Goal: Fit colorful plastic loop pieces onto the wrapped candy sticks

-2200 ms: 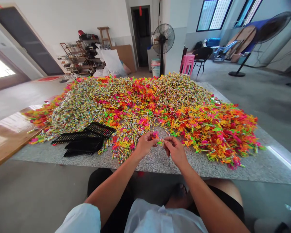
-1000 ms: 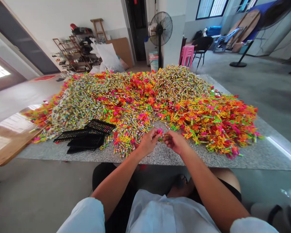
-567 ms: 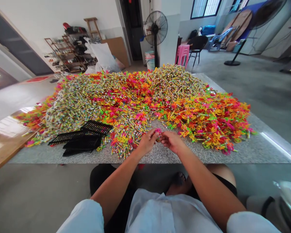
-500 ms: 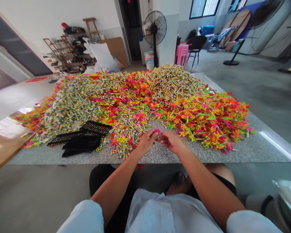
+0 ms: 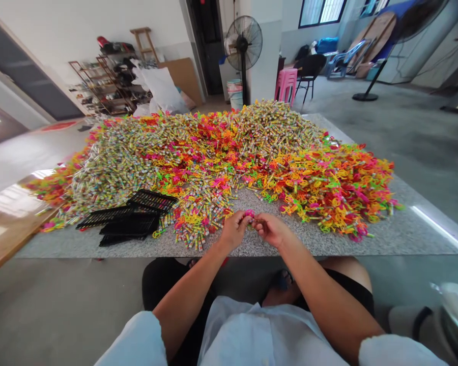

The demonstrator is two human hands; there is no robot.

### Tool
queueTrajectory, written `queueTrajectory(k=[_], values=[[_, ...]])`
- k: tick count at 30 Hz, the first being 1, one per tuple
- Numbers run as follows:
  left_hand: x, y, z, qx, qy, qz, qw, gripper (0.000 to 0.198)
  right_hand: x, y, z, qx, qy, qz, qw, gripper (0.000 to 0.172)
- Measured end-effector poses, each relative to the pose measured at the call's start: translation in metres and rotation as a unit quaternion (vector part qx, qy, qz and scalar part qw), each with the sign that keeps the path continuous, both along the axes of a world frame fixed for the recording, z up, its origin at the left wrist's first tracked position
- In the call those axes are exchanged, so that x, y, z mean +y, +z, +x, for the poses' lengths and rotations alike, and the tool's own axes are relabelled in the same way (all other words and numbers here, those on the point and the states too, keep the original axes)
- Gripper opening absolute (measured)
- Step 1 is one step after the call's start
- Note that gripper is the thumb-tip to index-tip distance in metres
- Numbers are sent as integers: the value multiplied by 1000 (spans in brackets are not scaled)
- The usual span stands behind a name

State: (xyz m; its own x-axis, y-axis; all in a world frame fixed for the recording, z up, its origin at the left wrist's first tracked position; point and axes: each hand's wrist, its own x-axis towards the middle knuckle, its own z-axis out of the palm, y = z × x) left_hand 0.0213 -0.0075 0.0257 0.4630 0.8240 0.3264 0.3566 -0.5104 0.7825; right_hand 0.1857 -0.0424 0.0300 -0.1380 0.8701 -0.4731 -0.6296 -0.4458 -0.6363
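Between my two hands, just above the near part of the speckled table (image 5: 259, 248), is a small pink plastic piece (image 5: 249, 213). My left hand (image 5: 233, 230) pinches it from the left. Closed at the fingertips, my right hand (image 5: 270, 230) meets it from the right; whatever small part sits in those fingers is too tiny to make out. Left of my hands lies a heap of short printed tubes (image 5: 193, 231) mixed with coloured plastic pieces. To the right rises a pile of yellow, orange, red and pink pieces (image 5: 328, 188), many joined to tubes.
Several black slotted trays (image 5: 132, 226) lie stacked at the left front of the table. A larger mound of tubes (image 5: 118, 157) covers the far left. Beyond the table stand a fan (image 5: 243, 46), pink stools (image 5: 287, 84) and a white sack (image 5: 162, 89).
Both hands have come slightly nearer to me and lower, with the pink piece still between them. The piles and trays stay as they were.
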Motion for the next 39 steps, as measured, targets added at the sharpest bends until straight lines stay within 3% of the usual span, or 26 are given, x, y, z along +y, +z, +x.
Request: queueTrajectory(k=[3,5,8,11,13,15,17,18,20,23,27,31,33,36,39], values=[[5,-3,-3,18,-39,11,999,28,-3,-1,7,-53,-24,-7,998,6],[19,-4,-10,38,-44,9,998,31,2,10,24,-145,-77,18,986,4],[54,0,-29,87,45,39,994,49,23,45,66,-220,-195,96,951,13],[94,6,-54,199,140,77,967,40,54,78,101,-144,-319,212,913,29],[113,6,-69,270,155,79,947,35,73,82,103,-137,-361,236,892,35],[124,3,-80,318,147,86,933,34,87,67,85,-213,-312,217,900,33],[128,-2,-86,343,123,98,926,34,97,41,52,-364,-148,175,902,25],[128,-4,-87,350,110,103,924,33,101,27,33,-460,-41,162,872,22],[130,-7,-88,361,98,110,921,31,109,2,-3,-519,20,155,840,16],[139,-5,-84,363,116,124,916,31,121,-16,-40,-589,42,162,791,23],[162,5,-74,365,118,142,913,45,128,-20,-60,-661,73,169,728,34],[185,6,-62,410,41,142,900,52,119,-28,-62,-764,106,191,607,35],[193,4,-56,417,42,148,896,54,111,-34,-60,-788,118,207,567,34],[200,3,-47,425,41,154,891,59,103,-39,-58,-790,135,239,548,34],[206,6,-38,416,29,144,897,49,103,-40,-59,-779,131,243,563,31]])
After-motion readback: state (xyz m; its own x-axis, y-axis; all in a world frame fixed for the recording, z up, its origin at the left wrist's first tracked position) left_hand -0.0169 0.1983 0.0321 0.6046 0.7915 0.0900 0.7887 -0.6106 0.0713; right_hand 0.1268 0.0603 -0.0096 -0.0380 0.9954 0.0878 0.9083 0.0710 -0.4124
